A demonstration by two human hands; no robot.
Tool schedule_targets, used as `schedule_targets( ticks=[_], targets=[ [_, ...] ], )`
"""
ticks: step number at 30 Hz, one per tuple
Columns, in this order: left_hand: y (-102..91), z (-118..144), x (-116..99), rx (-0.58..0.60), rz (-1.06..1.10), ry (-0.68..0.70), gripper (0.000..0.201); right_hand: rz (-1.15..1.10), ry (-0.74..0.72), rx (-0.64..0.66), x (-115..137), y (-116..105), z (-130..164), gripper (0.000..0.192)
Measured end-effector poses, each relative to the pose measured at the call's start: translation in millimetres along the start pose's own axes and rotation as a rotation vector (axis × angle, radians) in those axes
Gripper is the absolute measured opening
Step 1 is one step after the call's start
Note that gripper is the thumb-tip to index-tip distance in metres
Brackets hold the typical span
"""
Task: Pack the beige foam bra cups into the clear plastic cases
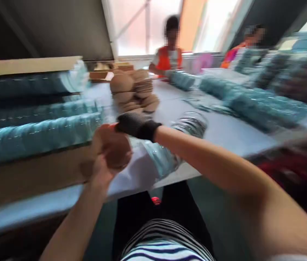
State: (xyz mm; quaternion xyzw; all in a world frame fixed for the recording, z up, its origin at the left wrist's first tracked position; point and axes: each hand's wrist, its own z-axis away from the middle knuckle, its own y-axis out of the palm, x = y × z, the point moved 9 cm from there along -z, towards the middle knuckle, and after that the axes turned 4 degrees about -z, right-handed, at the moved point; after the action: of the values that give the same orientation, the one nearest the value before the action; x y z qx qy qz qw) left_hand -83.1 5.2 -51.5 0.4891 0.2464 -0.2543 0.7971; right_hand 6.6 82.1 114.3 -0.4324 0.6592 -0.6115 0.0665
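In the blurred head view, the left hand (107, 154) is curled around a round brown disc-shaped piece (115, 150), fingers closed on it just above the near edge of the pale grey table (224, 130). The right hand (135, 125), in a dark knitted glove, reaches across from the right and touches the top of that same piece; how far its fingers are spread cannot be told. Beyond the hands stands a heap of similar round brown pieces (134, 90). Long teal plastic-wrapped rolls (33, 136) lie stacked at the left, and more teal wrapped bundles (259, 105) at the right. 2 people in orange (168, 58) sit at the far end.
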Motion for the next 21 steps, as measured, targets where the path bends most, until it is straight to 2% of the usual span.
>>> schedule_targets(
  ticks=[1, 2, 4, 8, 9, 11, 13, 14, 16, 18, 19, 21],
  targets=[
    [-21.2, 5, -3, -0.064, 0.042, -0.024, 0.025, -0.060, -0.085, -0.019, 17, 7, -16, 0.043],
    [-33.4, 8, -3, -0.093, 0.084, -0.051, 0.027, -0.131, -0.153, -0.041, 28, 11, -28, 0.045],
    [-36.5, 6, 1, -0.055, 0.156, -0.068, 0.034, -0.269, -0.241, -0.026, 36, 19, -39, 0.046],
    [-21.9, -4, -11, 0.127, 0.251, 0.064, 0.055, -0.242, -0.402, 0.363, 50, 76, -28, 0.037],
    [-26.7, -7, -16, 0.116, 0.265, 0.098, 0.060, -0.234, -0.410, 0.412, 51, 86, -28, 0.036],
    [-51.7, -12, -27, -0.014, 0.281, 0.163, 0.065, -0.274, -0.364, 0.384, 48, 93, -42, 0.041],
    [-83.3, -18, -32, -0.179, 0.269, 0.158, 0.067, -0.227, -0.270, 0.308, 32, 93, -66, 0.045],
    [-97.0, -20, -33, -0.242, 0.258, 0.139, 0.067, -0.112, -0.239, 0.315, 22, 97, -78, 0.046],
    [-115.8, -22, -33, -0.307, 0.251, 0.113, 0.066, 0.280, -0.206, 0.431, -6, 115, -95, 0.045],
    [-125.2, -22, -33, -0.332, 0.262, 0.118, 0.065, 0.644, -0.187, 0.592, -38, 140, -104, 0.048],
    [-127.7, -22, -32, -0.340, 0.269, 0.122, 0.066, 0.751, -0.181, 0.650, -52, 151, -105, 0.050],
    [-129.8, -19, -28, -0.356, 0.279, 0.107, 0.069, 0.823, -0.181, 0.705, -68, 172, -108, 0.057]
  ],
)
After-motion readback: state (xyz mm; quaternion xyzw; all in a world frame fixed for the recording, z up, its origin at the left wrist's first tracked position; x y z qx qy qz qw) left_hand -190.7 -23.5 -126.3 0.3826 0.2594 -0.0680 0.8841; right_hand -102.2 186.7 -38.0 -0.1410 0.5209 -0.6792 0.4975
